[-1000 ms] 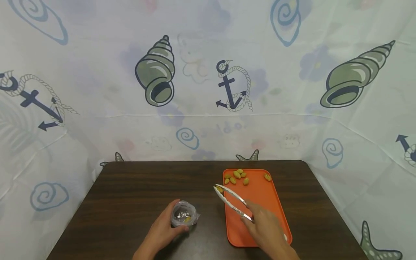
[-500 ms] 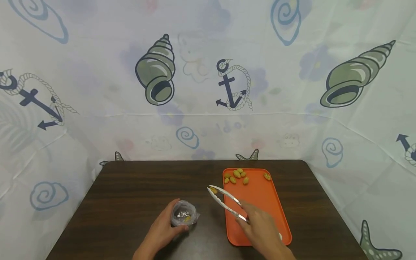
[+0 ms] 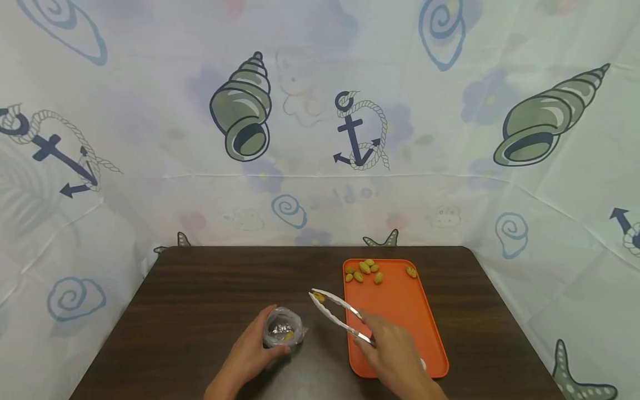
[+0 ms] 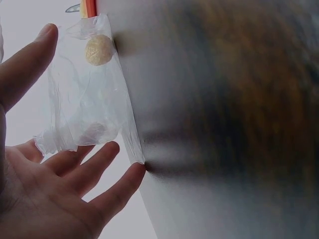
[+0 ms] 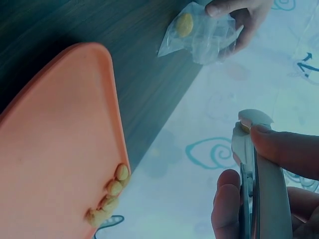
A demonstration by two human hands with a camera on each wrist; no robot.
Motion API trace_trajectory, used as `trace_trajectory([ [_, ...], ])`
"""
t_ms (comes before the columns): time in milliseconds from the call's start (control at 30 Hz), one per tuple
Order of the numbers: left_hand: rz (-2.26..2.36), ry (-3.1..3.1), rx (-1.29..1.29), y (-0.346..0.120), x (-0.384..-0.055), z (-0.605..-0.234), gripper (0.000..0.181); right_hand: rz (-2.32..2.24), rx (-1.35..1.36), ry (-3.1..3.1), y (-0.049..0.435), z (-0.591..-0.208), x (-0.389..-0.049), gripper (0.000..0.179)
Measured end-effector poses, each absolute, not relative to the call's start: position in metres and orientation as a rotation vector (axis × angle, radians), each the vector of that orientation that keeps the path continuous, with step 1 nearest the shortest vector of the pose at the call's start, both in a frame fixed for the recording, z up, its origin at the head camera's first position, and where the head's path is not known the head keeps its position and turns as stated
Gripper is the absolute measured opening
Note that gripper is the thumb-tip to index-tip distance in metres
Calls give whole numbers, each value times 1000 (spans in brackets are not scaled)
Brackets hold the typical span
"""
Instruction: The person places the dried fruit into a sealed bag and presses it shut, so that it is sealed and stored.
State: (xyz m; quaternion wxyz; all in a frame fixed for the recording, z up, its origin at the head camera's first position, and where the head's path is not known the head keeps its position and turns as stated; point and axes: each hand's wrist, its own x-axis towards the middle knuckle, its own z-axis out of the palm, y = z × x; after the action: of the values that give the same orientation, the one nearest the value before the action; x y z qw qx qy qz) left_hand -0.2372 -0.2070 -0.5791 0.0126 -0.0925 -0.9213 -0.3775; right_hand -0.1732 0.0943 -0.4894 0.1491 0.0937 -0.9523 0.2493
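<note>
My left hand (image 3: 248,353) holds a clear plastic bag (image 4: 75,99) upright on the table, its mouth spread, thumb on one side and fingers on the other. One small yellow-green fruit (image 4: 98,50) lies at the bottom of it. My right hand (image 3: 392,350) grips metal tongs (image 3: 332,317) with white scalloped tips, over the left side of an orange tray (image 3: 400,316). Between the tong tips sits another yellow-green fruit (image 3: 318,297), in the gap between tray and bag. In the right wrist view the tong tips mostly cover this fruit.
Several more such fruits (image 3: 364,268) cluster in the tray's far left corner, and a single one (image 3: 411,272) lies near its far right corner. The dark wood table (image 3: 215,283) ends at a patterned white cloth (image 3: 310,139) behind and at the sides.
My right hand has moved left with the tongs, carrying the pinched fruit off the tray's edge toward the bag. The left hand and bag have stayed in place.
</note>
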Motion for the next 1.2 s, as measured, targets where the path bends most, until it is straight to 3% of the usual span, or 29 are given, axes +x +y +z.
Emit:
trace_trajectory([
  [1200, -1190, -2842, -325, -208, -238, -579, 97, 565, 587, -2697, 71, -504, -174, 49],
])
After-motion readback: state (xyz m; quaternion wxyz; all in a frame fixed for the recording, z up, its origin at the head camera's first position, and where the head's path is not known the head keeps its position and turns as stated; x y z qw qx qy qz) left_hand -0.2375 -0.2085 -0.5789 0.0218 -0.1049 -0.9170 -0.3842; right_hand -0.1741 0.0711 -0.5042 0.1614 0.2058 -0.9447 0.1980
